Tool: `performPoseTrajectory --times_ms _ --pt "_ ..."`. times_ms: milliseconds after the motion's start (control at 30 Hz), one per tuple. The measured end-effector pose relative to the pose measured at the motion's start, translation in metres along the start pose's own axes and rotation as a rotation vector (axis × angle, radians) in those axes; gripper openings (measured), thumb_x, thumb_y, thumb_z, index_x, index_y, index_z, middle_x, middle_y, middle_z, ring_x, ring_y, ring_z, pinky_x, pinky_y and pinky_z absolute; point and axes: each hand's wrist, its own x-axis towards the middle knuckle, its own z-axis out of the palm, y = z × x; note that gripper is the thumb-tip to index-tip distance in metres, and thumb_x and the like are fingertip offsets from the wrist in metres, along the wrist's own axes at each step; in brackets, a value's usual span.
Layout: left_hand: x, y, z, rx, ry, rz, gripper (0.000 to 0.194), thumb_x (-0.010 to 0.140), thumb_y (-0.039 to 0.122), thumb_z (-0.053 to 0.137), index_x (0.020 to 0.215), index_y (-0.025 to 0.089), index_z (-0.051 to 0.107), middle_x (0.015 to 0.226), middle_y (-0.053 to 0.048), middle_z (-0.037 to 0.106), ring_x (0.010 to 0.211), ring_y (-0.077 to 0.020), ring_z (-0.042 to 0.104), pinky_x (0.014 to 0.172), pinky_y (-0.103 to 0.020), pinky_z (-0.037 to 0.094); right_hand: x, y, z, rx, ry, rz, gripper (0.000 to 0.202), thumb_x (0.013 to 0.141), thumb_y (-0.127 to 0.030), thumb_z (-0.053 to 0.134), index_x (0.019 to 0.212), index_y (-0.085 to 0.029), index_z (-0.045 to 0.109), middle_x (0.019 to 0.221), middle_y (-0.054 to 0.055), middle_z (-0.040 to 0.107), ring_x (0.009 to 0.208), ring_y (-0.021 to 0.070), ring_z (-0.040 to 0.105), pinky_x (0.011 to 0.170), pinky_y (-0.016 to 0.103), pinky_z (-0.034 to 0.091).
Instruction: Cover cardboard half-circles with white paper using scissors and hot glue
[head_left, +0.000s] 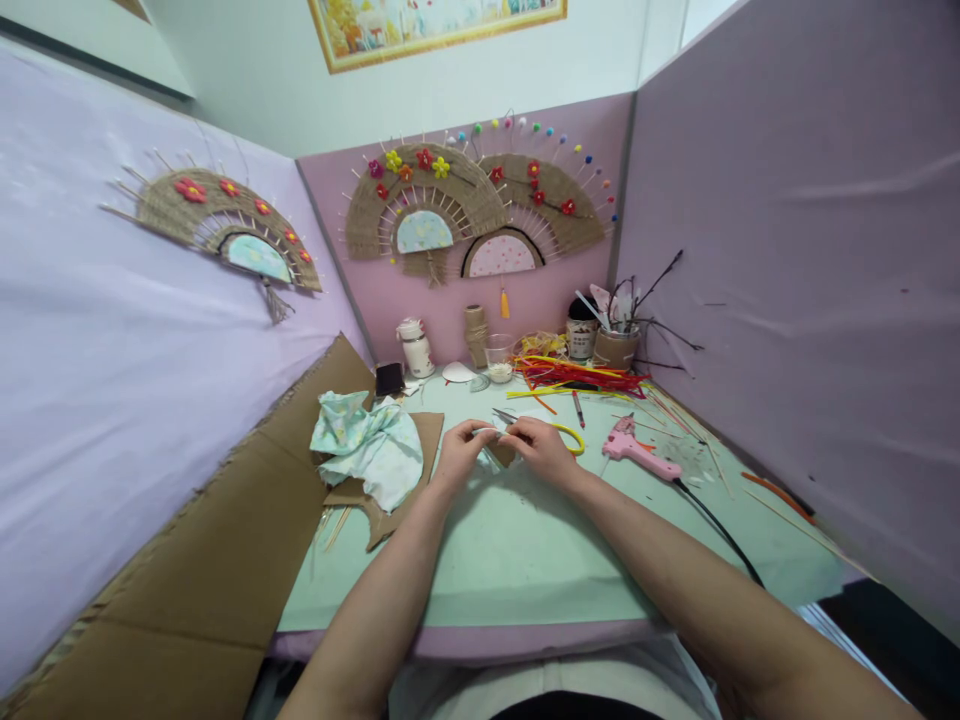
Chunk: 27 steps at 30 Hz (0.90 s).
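Above the middle of the table, my left hand point(466, 450) and my right hand point(541, 448) meet, both closed on a small piece of cardboard point(502, 453). A pale strip, perhaps fabric, shows along its edge; the fingers hide most of it. Scissors point(574, 437) with yellow handles lie just behind my right hand, blades pointing left. To the right of that hand rests a pink glue gun point(645, 452) with a black cord. Crumpled pale green floral fabric point(367, 445) lies left of my left hand, on a cut cardboard sheet point(382, 525).
Red and yellow pipe cleaners point(577, 376) lie at the back, near a clear cup point(499, 358), a twine roll point(475, 335) and a white bottle point(415, 347). Thin sticks point(720, 465) are scattered at right. A long cardboard panel point(225, 520) borders the left. Decorated fans point(427, 200) hang behind.
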Motion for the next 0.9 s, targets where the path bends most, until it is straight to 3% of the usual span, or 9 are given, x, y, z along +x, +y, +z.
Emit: performPoseTrajectory --times_ms 167,433,633,733,900 --pt "-0.001 0.004 0.001 0.021 0.046 0.021 0.024 0.069 0.039 0.071 0.076 0.017 0.071 0.076 -0.003 0.07 0.073 -0.0172 0.058 0.072 -0.028 0.044 0.0 -0.002 -0.001 0.004 -0.003 0.005 0.028 0.088 -0.043 0.056 0.078 -0.019 0.069 0.074 0.003 0.062 0.071 0.0169 0.054 0.066 0.028 0.04" --pt "-0.001 0.002 0.0 -0.027 0.008 0.012 0.033 0.064 0.041 0.076 0.085 0.018 0.065 0.087 -0.003 0.067 0.08 -0.0168 0.058 0.075 -0.027 0.044 0.0 -0.003 -0.001 0.012 0.01 0.029 0.03 0.088 -0.044 0.056 0.074 -0.019 0.067 0.074 0.004 0.062 0.072 0.0179 0.054 0.066 0.029 0.04" --pt "-0.003 0.004 0.002 -0.027 -0.015 0.056 0.03 0.066 0.039 0.076 0.082 0.018 0.062 0.083 -0.002 0.065 0.082 -0.0166 0.058 0.076 -0.027 0.045 0.001 -0.001 -0.002 0.055 -0.006 0.066 0.028 0.085 -0.042 0.058 0.072 -0.019 0.066 0.071 0.003 0.061 0.07 0.0173 0.053 0.066 0.029 0.04" --pt "0.0 0.002 0.002 -0.051 0.033 0.037 0.033 0.064 0.041 0.077 0.083 0.018 0.063 0.084 -0.002 0.065 0.08 -0.016 0.058 0.074 -0.027 0.045 0.004 0.0 -0.004 0.098 -0.021 0.094 0.031 0.086 -0.044 0.056 0.076 -0.018 0.067 0.074 0.003 0.064 0.072 0.0175 0.055 0.067 0.029 0.041" --pt "0.01 -0.011 -0.003 -0.212 0.18 -0.102 0.046 0.057 0.047 0.08 0.088 0.017 0.062 0.081 -0.001 0.064 0.073 -0.0138 0.059 0.068 -0.026 0.046 0.007 0.004 -0.007 0.174 -0.053 0.144 0.041 0.088 -0.05 0.05 0.1 -0.016 0.069 0.089 0.005 0.07 0.077 0.0181 0.06 0.07 0.029 0.046"
